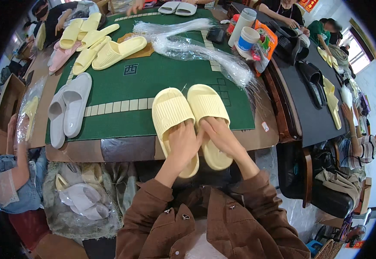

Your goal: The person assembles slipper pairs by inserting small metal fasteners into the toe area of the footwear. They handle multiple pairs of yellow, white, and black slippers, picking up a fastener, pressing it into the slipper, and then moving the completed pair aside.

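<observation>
A pair of pale yellow slide slippers is held side by side at the table's near edge, toes pointing away from me. My left hand [183, 141] reaches into the left slipper [173, 108], its fingers hidden beneath the ribbed strap. In the same way, my right hand [220, 136] grips the right slipper [208, 102] from inside, fingertips under the strap. Both heels overhang the table edge. To the left lie two grey slippers [76, 107], one overlapping the other. Farther back are several more yellow slippers [120, 52] and a pink one [61, 58].
Clear plastic bags [196, 52] spread across the green mat [153, 84]. A white cup [247, 39] and a bottle [242, 26] stand at the back right. Bagged slippers [84, 200] lie low on the left. Co-workers sit around, one at the left handling a bagged yellow slipper [31, 110].
</observation>
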